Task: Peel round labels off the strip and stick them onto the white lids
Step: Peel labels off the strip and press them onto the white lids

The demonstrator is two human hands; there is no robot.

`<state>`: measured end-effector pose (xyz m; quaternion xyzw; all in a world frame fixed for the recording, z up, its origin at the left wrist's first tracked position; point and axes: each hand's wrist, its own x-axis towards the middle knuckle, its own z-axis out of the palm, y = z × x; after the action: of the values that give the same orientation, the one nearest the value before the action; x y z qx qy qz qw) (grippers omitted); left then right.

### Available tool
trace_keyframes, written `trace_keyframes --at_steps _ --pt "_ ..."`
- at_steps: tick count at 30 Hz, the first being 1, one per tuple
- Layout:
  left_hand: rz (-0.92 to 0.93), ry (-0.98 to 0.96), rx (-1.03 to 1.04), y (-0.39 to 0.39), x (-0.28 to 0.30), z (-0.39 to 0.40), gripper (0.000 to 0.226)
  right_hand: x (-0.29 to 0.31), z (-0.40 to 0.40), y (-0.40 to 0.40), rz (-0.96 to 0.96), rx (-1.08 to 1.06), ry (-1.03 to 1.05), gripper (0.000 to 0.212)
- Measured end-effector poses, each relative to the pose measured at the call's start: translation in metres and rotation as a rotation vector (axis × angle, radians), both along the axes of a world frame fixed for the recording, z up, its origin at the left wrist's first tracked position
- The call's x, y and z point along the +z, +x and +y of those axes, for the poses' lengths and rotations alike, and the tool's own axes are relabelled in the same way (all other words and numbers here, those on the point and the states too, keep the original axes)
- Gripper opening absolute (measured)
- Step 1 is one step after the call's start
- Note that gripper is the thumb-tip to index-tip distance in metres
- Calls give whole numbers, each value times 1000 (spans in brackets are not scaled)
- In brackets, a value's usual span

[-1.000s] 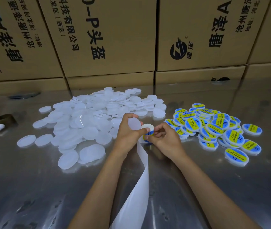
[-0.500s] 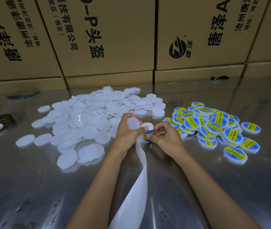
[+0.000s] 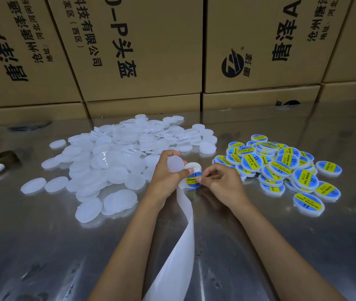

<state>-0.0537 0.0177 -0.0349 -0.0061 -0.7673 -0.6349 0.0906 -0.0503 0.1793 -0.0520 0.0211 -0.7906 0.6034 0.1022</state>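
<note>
Peeling is the step in hand, as far as I can judge from where I stand: the right hand [image 3: 220, 183] pinches the edge of a round blue-and-yellow label [image 3: 193, 180] between thumb and fingertip, right where the white backing strip [image 3: 179, 253] meets the left hand [image 3: 164, 177]. That left hand curls around a blank white lid [image 3: 175, 164] held up between thumb and fingers, and seems to pin the top of the strip as well, though exactly how is hidden. The strip trails down from between the hands toward the person's body. Out beyond the left hand lies a broad heap of unlabelled lids [image 3: 116, 157]; just past the right hand sits the pile of labelled lids [image 3: 281, 168]. Behind the thumbs another small white lid [image 3: 193, 165] rests on the steel table [image 3: 42, 246]. Next, I reckon, the label must come free without creasing, then be centred on the held lid and pressed flat.
</note>
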Motion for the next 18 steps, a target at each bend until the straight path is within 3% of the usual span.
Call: trace_keyframes --at_steps 13,18 --pt "16 41 38 2 2 5 44 12 6 6 -62 142 40 30" --pt "60 41 85 2 3 6 38 21 16 6 -110 157 -207 31"
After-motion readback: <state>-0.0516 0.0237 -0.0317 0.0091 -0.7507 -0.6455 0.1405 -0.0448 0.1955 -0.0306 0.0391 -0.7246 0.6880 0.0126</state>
